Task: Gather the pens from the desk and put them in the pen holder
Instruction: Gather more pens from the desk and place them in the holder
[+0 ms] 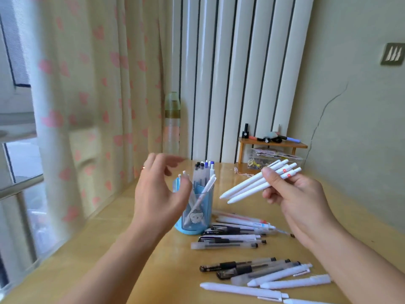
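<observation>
Pens (pixel 254 185) in right hand's (pixel 300 205) clenched grip point down-left; left hand (pixel 157 194) released.

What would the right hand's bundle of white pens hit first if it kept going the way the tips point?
Probably the blue pen holder: the white pens in the right hand point left and slightly down toward it. The left hand hovers there too; depth is unclear.

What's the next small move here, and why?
Probably carry the right hand left and tip its white pens tip-down into the blue pen holder. The bunch is already gripped and pointing toward the holder, the left hand hovers open beside the holder, and more pens wait on the desk.
</observation>
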